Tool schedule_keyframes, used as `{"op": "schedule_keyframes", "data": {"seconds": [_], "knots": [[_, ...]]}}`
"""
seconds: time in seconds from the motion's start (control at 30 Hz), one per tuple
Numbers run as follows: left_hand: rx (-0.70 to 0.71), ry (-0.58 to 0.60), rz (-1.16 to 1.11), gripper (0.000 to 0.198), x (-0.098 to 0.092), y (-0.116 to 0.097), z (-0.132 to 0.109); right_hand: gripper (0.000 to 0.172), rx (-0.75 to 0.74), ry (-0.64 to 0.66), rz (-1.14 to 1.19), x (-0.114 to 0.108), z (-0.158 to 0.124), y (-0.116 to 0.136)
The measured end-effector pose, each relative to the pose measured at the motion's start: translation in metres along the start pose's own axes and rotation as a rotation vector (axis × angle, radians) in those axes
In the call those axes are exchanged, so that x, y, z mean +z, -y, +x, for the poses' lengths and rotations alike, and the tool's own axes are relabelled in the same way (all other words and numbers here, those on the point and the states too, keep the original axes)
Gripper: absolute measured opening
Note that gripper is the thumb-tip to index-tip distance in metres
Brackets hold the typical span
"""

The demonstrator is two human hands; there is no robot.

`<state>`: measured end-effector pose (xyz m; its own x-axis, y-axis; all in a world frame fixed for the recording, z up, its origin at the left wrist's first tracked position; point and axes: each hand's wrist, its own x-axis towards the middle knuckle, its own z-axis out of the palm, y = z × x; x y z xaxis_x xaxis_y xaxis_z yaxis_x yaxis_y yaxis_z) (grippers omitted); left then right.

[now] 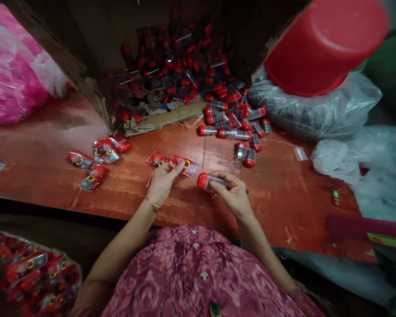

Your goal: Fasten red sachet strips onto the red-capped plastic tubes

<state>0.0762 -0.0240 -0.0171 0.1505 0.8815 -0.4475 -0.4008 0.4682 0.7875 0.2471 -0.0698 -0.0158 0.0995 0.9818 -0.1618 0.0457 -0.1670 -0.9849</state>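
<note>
My left hand (161, 180) pinches a red printed plastic sleeve (187, 166) just above the table, its clear end pointing right. Beneath and beside that hand lies another flat red sleeve (157, 159). Held in my right hand (232, 191) is a clear capsule-shaped tube (203, 181) with a red cap, its capped end facing the sleeve, a small gap between them. The tube's far end is hidden by my fingers. Several similar red-capped tubes (229, 133) lie loose beyond my right hand. To the left sit several tubes wrapped in red sleeves (94, 176).
An open cardboard box (171, 121) on its side spills red-capped tubes onto the table (185, 207). A red bucket (323, 44) stands upside down on a plastic bag (303, 110). Pink bags (13, 75) are at left. A sack of wrapped pieces (36, 281) sits below the table edge.
</note>
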Motion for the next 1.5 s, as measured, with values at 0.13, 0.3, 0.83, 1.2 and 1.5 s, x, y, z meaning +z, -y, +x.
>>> {"op": "schedule_keyframes", "data": {"seconds": [0.13,0.3,0.83,1.2,1.5], "knots": [[-0.087,-0.006,-0.003,0.045,-0.002,-0.004,0.003,0.027,0.007,-0.003,-0.01,0.0,-0.002,0.001],[0.012,0.064,0.057,0.043,-0.004,-0.001,0.005,0.024,-0.004,0.006,-0.029,0.003,-0.004,0.007],[0.188,0.119,0.263,0.029,-0.004,0.009,0.0,0.028,0.057,-0.004,0.049,0.013,-0.003,-0.004],[0.031,-0.043,-0.038,0.036,0.016,0.03,-0.008,0.026,-0.046,-0.107,0.082,0.038,0.004,-0.018],[0.065,0.04,-0.077,0.033,0.022,0.029,-0.005,0.029,0.028,-0.076,0.295,0.054,0.006,-0.017]]}}
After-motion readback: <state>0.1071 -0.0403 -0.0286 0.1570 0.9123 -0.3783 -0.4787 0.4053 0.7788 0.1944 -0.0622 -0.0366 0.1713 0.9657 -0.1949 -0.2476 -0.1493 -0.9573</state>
